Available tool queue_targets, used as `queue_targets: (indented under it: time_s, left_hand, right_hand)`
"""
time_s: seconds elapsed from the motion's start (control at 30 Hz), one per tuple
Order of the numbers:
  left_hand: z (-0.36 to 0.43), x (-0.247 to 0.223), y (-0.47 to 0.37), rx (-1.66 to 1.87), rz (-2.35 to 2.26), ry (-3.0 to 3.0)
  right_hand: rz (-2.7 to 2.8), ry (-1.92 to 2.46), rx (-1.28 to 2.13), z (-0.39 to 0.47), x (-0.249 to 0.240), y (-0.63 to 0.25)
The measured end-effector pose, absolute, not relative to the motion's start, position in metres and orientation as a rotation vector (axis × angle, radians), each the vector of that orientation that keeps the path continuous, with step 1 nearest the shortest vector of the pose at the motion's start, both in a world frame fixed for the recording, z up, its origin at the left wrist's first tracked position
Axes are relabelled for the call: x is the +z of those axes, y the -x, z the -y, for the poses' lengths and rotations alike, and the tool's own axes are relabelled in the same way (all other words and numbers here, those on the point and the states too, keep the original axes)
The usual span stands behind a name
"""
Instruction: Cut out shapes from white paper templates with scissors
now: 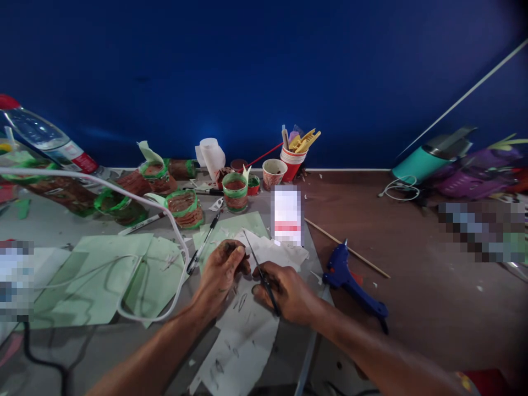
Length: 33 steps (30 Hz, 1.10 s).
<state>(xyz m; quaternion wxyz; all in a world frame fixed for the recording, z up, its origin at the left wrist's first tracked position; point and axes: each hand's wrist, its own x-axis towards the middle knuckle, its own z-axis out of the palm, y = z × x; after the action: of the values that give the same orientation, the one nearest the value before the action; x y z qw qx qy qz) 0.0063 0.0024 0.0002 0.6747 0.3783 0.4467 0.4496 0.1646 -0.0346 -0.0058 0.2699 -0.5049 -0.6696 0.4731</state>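
White paper sheets under two hands on a cluttered worktop (412, 264)

Pale green sheets (103, 275) lie left; white paper (243, 341) spreads near centre. A blue glue gun (350, 280) rests just right. The right hand (289, 297) grips black-handled scissors (259, 275), blades pointing far; the left hand (220, 269) pinches a small scrap, too small to identify.

Both forearms bare — no sleeves, watch or rings visible. Left hand (223, 272) smudged with dark green marks on fingers and knuckles; right hand (289, 294) cleaner — no gloves.
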Motion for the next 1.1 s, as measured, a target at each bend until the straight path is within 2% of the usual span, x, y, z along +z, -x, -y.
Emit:
queue_targets:
  time_s: [0.33,1.1]
  left_hand:
    - [-0.002,0.004,-0.007,0.895,-1.029,-0.893]
    - [-0.004,0.01,-0.007,0.881,-1.121,-1.004]
  right_hand:
    - [1.816,1.366,1.306,0.034,-0.005,-0.164]
    - [1.839,1.345,1.314,0.036,-0.006,-0.165]
